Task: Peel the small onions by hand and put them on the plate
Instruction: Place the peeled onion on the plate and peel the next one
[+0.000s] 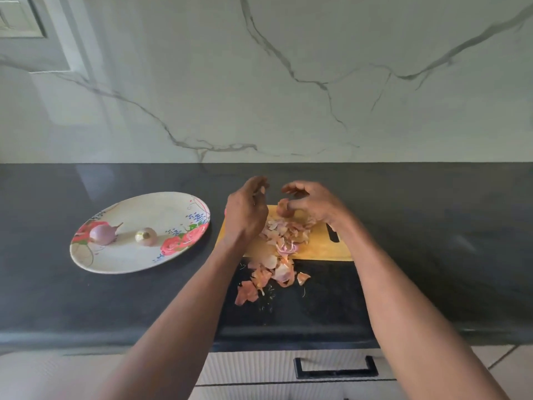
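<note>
Onion (284, 208) is small and light, pinched in the right hand (313, 204) above the board (323, 246). Its dry skin looks thin and brittle, and the flesh under it is probably smooth and slippery, so a hold across the middle seems best. Left hand (245, 215) is loosely curled and holds nothing I can see. Two peeled onions (103, 234) lie on the plate (121, 262).

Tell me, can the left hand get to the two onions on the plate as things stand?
Probably yes. The left hand holds nothing, and only bare counter lies between it and the plate, where both onions sit uncovered.
</note>
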